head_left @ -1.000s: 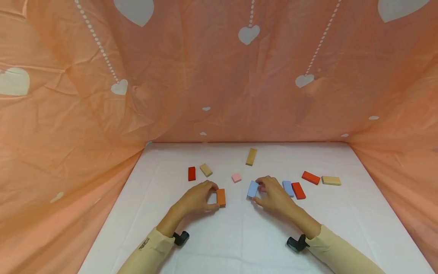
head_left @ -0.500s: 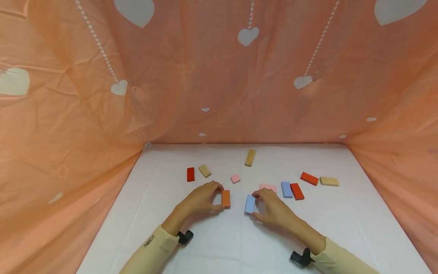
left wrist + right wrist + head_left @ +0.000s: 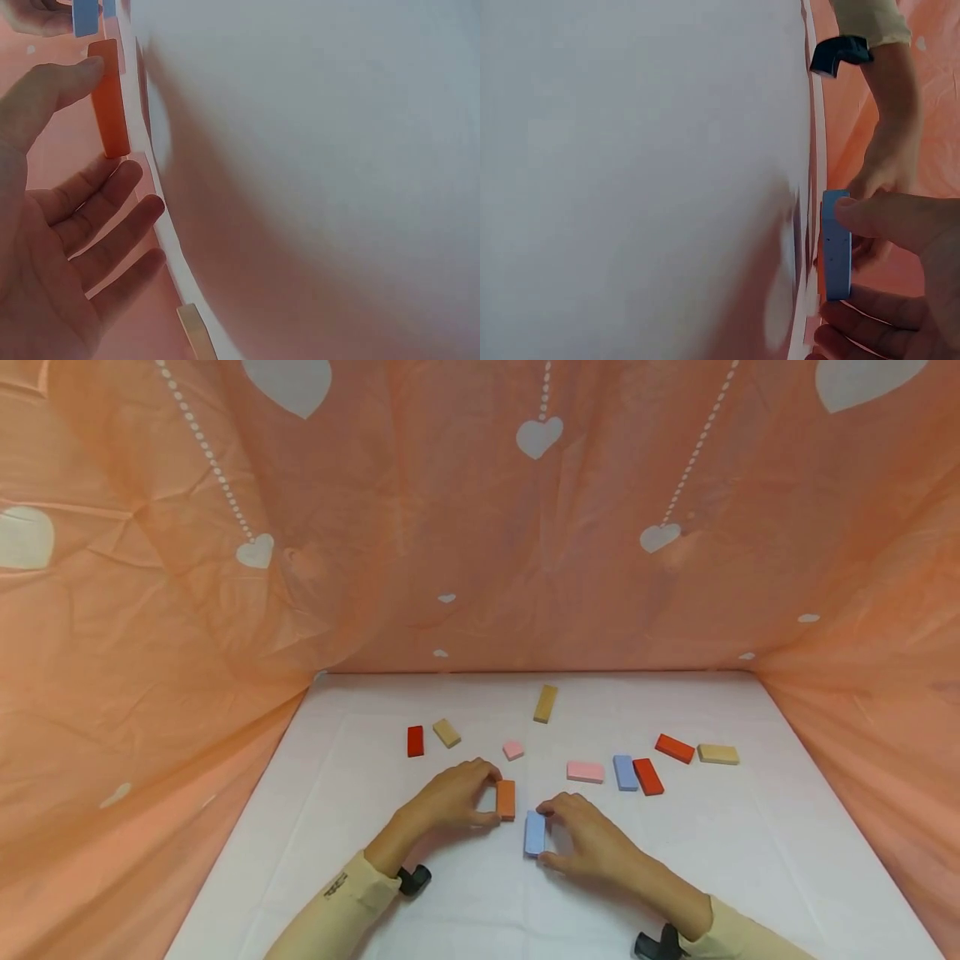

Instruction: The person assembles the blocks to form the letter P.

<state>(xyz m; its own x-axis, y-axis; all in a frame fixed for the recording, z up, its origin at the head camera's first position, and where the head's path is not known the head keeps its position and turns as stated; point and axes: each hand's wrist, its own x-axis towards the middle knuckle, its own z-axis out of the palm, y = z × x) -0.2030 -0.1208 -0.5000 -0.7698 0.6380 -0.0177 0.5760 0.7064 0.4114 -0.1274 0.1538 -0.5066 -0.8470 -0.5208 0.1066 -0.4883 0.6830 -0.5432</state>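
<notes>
The left grip (image 3: 453,797) is closed on an orange block (image 3: 506,799), which is pinched between thumb and fingertips and stood on its long edge on the white counter (image 3: 315,827). The right grip (image 3: 588,843) is closed in the same way on a light blue block (image 3: 535,832), also held on edge. In the head view the two held blocks are set close together near the middle of the counter, the blue one just in front of and to the right of the orange one; whether they touch cannot be told. In the left wrist view the orange block (image 3: 109,97) is seen pressed by the thumb, with the other fingers spread loosely below it. In the right wrist view the blue block (image 3: 837,244) is seen clasped from both sides.

As a judgement, the work is at an early stage: only these two blocks have been brought together, and neither has been let go. The rest lie flat and scattered behind the hands: a long tan block (image 3: 545,703) farthest back, a tan block (image 3: 718,754) at the far right, a red block (image 3: 673,748) beside it, a red block (image 3: 648,777), a blue block (image 3: 624,772), a pink block (image 3: 585,772), a tan block (image 3: 446,732), a red block (image 3: 415,741) and a small pink block (image 3: 513,750). Nine blocks are thus left untouched.
</notes>
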